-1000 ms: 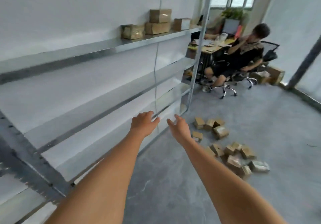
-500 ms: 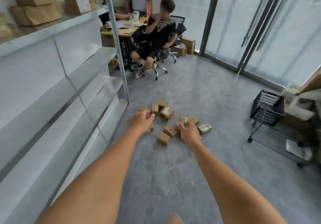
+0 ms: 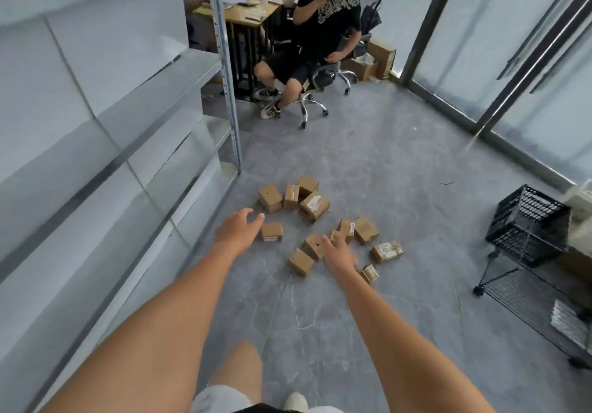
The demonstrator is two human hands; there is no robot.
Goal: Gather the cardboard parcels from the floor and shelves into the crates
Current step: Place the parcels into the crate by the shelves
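Note:
Several small cardboard parcels lie scattered on the grey floor ahead of me. One single parcel (image 3: 271, 232) sits just right of my left hand (image 3: 235, 230), which is stretched out, fingers apart, holding nothing. My right hand (image 3: 339, 254) is also extended and open, hovering over the nearer cluster of parcels (image 3: 312, 246). A farther group of parcels (image 3: 296, 196) lies beyond. A black mesh crate (image 3: 528, 225) stands on a wire trolley at the right, apart from both hands.
Grey metal shelving (image 3: 105, 143) runs along my left, its upright post (image 3: 227, 69) near the parcels. A person sits on a wheeled office chair (image 3: 315, 92) by a desk at the back. Glass doors (image 3: 499, 60) line the right. My knee and shoe show below.
My view has swung from the shelves down to the floor and closer to the parcels. Both arms stay stretched forward, now over the scattered parcels. The black crate has come into view.

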